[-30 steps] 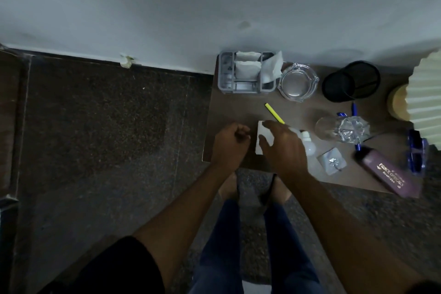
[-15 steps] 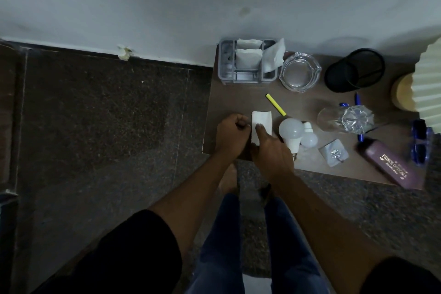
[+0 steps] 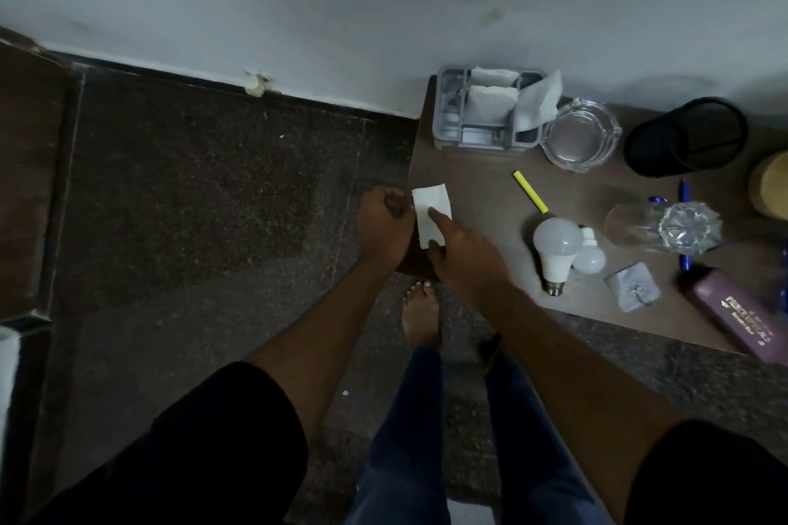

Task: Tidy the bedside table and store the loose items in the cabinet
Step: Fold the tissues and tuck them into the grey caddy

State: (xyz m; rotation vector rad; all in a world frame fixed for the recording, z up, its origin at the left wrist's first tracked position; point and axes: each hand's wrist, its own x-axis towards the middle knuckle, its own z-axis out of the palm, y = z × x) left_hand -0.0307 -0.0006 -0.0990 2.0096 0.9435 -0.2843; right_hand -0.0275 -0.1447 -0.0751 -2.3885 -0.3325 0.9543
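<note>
Nearest, at the counter's (image 3: pixel 469 183) front left corner, both hands work one slip of white paper (image 3: pixel 431 211). The left hand (image 3: pixel 383 226) is curled and pinches the paper's left edge. The right hand (image 3: pixel 464 260) lays its forefinger along the face with the thumb at the lower edge, so it grips the paper too, probably to fold it or lift it off. Just right of the hands a bulb (image 3: pixel 556 247) lies on its side, touching a small bulb (image 3: pixel 590 256). A grey packet (image 3: pixel 632 286) and a purple case (image 3: pixel 742 311) sit by the front edge. Further back lie a yellow highlighter (image 3: pixel 530 191), a tipped glass (image 3: pixel 631 222) and blue pens (image 3: pixel 684 200). Against the wall stand a grey organiser (image 3: pixel 486 115) holding folded tissues, a glass ashtray (image 3: pixel 580 134) and a black mesh cup (image 3: pixel 686 136) on its side. Tidying looks barely begun: nearly everything is loose on the counter and the cup needs righting. No cabinet is in view, so I cannot tell whether anything has been stored.
</note>
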